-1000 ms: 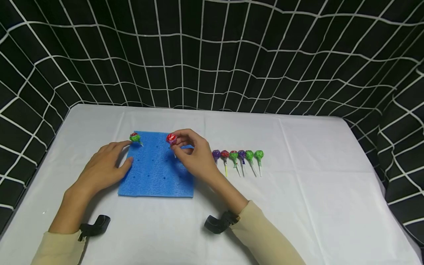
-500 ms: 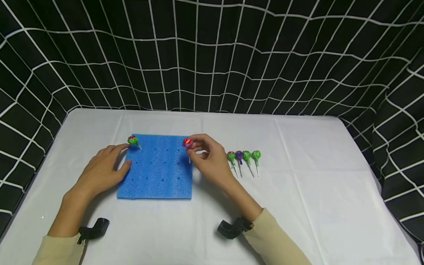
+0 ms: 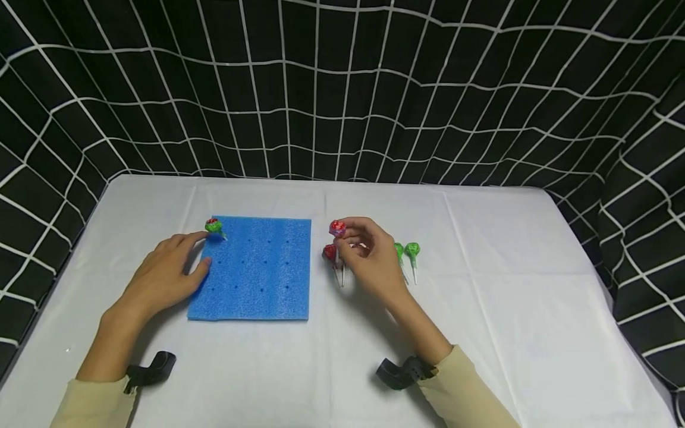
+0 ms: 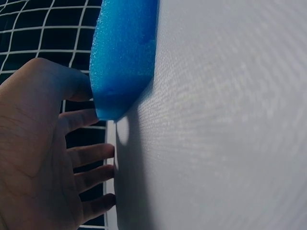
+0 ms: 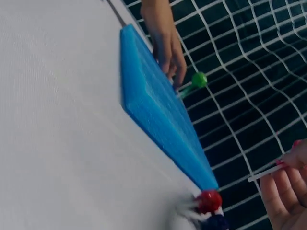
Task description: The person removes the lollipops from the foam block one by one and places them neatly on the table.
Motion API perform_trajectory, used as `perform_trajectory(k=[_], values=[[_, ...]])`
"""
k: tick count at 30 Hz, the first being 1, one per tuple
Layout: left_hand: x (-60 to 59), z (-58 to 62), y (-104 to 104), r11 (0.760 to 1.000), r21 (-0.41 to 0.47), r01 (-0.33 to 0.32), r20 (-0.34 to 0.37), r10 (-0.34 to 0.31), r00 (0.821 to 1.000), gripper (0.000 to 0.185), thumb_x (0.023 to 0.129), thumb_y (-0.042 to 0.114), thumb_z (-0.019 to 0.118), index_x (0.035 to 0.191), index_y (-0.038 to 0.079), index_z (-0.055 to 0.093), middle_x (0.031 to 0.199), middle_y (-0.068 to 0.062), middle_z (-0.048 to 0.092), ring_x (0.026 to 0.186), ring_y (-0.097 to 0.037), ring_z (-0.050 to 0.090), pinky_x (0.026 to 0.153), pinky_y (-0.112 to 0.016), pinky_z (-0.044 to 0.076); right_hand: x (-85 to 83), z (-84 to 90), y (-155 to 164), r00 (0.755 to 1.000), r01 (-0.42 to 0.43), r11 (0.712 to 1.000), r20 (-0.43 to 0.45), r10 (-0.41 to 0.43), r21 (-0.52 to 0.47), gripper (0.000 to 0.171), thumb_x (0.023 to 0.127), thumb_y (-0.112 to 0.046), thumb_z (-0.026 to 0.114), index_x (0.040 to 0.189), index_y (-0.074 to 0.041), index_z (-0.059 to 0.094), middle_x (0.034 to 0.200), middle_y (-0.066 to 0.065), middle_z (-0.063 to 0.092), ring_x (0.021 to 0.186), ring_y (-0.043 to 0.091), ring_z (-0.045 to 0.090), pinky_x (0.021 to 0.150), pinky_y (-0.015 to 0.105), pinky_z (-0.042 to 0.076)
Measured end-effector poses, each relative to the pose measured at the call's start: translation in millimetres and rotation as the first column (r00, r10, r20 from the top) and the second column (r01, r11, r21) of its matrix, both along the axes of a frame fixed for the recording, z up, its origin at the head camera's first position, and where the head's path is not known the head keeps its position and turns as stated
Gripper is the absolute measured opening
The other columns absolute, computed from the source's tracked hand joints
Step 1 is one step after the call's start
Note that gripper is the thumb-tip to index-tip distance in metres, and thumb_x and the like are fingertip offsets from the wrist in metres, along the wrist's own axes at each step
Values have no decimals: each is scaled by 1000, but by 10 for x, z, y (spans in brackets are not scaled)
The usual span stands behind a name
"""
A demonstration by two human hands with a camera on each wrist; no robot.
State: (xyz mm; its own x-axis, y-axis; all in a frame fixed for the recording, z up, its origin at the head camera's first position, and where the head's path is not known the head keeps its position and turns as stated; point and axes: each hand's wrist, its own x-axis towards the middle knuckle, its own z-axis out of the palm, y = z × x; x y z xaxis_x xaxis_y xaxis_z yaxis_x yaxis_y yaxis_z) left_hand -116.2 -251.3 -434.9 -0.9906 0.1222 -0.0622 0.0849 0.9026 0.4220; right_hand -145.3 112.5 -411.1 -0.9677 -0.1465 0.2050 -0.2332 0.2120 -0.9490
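A blue foam block (image 3: 251, 270) with small holes lies flat on the white table. A green lollipop (image 3: 214, 226) stands in its far left corner. My left hand (image 3: 176, 267) rests on the block's left edge with straight fingers, its thumb on the foam (image 4: 122, 52). My right hand (image 3: 353, 241) is just right of the block and pinches the stick of a red lollipop (image 3: 337, 228), held above the table. Under it a second red lollipop (image 3: 329, 252) lies on the cloth. In the right wrist view the white stick (image 5: 271, 171) shows between my fingers.
Two green lollipops (image 3: 407, 249) lie in a row right of my right hand; others are hidden behind it. A purple one (image 5: 216, 223) shows beside the red one (image 5: 209, 200). Black grid-patterned cloth (image 3: 342, 89) walls the table's back and sides.
My right hand carried the red lollipop rightward, from over the foam block to above the row of lollipops beside it. My left hand stayed on the block's left edge.
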Motion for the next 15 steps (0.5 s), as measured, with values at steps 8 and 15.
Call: perform_trajectory(k=[8, 15], values=[[15, -11, -3, 1000, -4, -6, -4, 6, 1000, 61, 105, 32, 57, 158, 6, 43, 155, -32, 49, 147, -56, 40, 120, -76, 33, -30, -5, 272, 998, 69, 998, 12, -70, 6, 33, 95, 6, 69, 127, 1, 66, 109, 20, 70, 90, 5, 67, 72, 12, 56], [8, -7, 11, 1000, 1, -7, -8, 7, 1000, 61, 105, 31, 57, 159, 6, 43, 156, -31, 48, 147, -56, 40, 120, -76, 33, -22, -66, 546, 991, 129, 990, 14, -130, 55, 31, 96, 1, 70, 126, -1, 66, 107, 11, 71, 88, 3, 68, 71, 12, 57]])
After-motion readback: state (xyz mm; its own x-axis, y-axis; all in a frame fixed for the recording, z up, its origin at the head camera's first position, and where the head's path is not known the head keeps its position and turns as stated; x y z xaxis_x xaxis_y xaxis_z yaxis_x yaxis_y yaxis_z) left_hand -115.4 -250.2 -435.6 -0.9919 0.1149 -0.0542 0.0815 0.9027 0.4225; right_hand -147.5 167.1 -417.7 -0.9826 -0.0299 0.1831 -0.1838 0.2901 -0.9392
